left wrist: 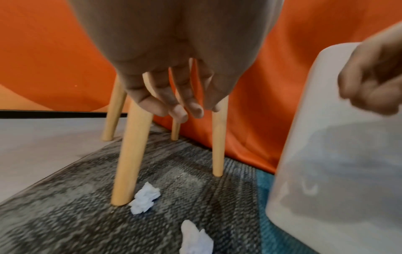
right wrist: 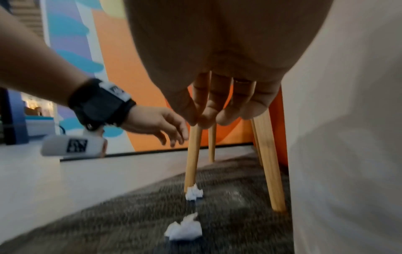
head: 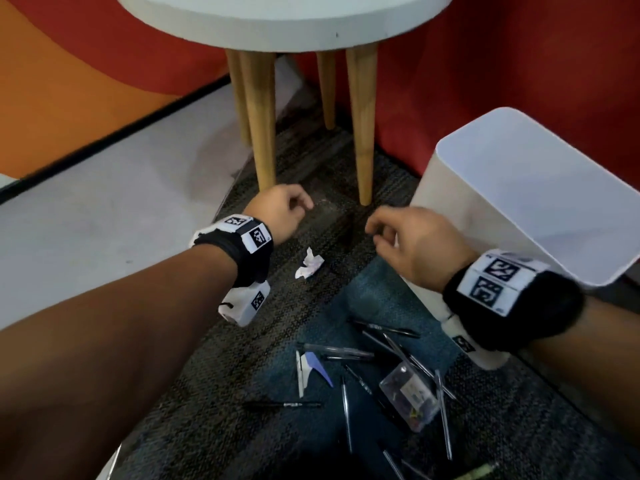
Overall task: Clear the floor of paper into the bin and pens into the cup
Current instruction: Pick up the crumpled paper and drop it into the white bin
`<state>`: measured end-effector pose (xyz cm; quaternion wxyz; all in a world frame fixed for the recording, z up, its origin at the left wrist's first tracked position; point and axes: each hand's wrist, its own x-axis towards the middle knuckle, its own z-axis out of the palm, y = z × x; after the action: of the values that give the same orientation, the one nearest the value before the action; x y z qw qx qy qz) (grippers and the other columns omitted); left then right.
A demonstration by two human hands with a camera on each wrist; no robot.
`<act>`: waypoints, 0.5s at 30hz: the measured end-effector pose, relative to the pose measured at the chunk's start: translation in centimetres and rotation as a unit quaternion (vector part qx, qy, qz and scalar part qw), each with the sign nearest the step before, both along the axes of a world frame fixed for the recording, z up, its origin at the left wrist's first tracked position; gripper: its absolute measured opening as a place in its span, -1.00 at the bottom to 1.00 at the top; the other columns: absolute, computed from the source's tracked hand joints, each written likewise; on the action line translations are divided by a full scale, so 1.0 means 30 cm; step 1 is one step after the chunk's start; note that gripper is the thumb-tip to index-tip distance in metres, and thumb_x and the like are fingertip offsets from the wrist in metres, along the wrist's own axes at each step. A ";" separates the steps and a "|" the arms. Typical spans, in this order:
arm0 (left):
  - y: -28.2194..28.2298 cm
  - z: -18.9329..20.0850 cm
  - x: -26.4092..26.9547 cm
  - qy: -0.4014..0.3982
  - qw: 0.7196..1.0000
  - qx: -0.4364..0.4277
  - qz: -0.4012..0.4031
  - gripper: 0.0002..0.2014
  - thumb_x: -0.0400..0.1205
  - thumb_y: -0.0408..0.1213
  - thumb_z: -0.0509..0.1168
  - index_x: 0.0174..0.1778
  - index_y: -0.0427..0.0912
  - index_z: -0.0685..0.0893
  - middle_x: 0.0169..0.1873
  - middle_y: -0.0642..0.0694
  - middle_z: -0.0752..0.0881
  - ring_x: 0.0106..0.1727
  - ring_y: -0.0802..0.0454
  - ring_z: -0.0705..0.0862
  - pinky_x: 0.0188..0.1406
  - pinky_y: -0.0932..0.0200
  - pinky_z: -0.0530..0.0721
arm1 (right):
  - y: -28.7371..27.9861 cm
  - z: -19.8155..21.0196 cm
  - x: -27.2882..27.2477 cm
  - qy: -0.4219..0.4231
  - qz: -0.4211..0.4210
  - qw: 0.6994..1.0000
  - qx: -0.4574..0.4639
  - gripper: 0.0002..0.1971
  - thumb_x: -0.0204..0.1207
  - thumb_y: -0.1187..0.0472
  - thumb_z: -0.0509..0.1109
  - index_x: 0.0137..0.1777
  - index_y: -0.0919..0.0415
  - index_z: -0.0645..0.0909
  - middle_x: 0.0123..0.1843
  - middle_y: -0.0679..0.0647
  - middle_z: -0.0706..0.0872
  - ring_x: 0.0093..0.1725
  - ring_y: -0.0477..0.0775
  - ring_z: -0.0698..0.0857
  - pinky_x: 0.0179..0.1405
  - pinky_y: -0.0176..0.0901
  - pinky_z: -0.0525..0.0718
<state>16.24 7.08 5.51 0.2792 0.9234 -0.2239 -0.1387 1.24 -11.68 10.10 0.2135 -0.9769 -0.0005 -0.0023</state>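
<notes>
My left hand (head: 301, 206) hovers above the carpet by the table legs, fingers loosely curled and holding nothing. My right hand (head: 377, 233) hangs just left of the white bin (head: 519, 202), also holding nothing. A crumpled white paper (head: 309, 265) lies on the carpet below and between the hands. The left wrist view shows two paper balls: one (left wrist: 145, 197) against a table leg and a nearer one (left wrist: 195, 240). Several pens (head: 346, 351) are scattered closer to me around a clear cup (head: 408, 396) lying on its side. A white and blue scrap (head: 310, 368) lies beside them.
A round white table (head: 277, 26) on wooden legs (head: 362, 133) stands just beyond the hands. Orange and red wall panels (head: 485, 64) back the corner. Grey hard floor (head: 86, 209) lies left of the carpet. The bin stands tilted at the right.
</notes>
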 end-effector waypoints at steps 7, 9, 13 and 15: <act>0.103 -0.128 0.069 0.033 0.996 0.077 0.014 -0.79 0.62 -0.29 0.21 -0.05 0.10 0.71 -0.03 -0.02 0.77 -0.16 -0.03 0.69 -0.20 0.22 0.56 | 0.100 -0.319 0.142 0.192 0.002 0.978 -0.078 -0.77 0.60 0.09 0.27 0.23 -0.03 0.56 0.15 0.04 0.64 0.16 0.15 0.65 0.05 -0.03 0.64; 0.121 -0.165 0.083 0.035 0.996 0.085 0.008 -0.80 0.63 -0.27 0.22 -0.03 0.10 0.71 0.01 -0.03 0.76 -0.09 -0.05 0.71 -0.14 0.19 0.61 | 0.142 -0.415 0.168 0.227 -0.003 0.971 -0.079 -0.71 0.60 0.09 0.29 0.32 -0.01 0.51 0.28 0.07 0.54 0.27 0.21 0.58 0.12 0.03 0.59; 0.133 -0.226 0.101 0.037 0.995 0.091 -0.003 -0.77 0.62 -0.28 0.18 0.02 0.11 0.68 0.03 -0.03 0.72 -0.12 -0.07 0.69 -0.18 0.18 0.58 | 0.215 -0.567 0.220 0.265 -0.004 0.963 -0.043 -0.48 0.60 0.17 0.28 0.55 -0.04 0.30 0.61 0.09 0.20 0.47 0.37 0.36 0.37 0.19 0.51; 0.130 -0.260 0.099 0.028 0.995 0.092 -0.012 -0.77 0.62 -0.28 0.18 0.07 0.09 0.67 0.07 -0.06 0.72 -0.09 -0.10 0.70 -0.11 0.10 0.67 | 0.246 -0.611 0.245 0.275 0.001 0.961 -0.040 -0.39 0.58 0.24 0.26 0.61 -0.09 0.22 0.71 0.06 -0.04 0.55 0.42 0.22 0.45 0.23 0.43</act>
<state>19.22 10.99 -2.28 0.1975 0.9383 -0.2133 -0.1875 8.59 -4.30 -8.24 0.1663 -0.9475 0.0570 0.2671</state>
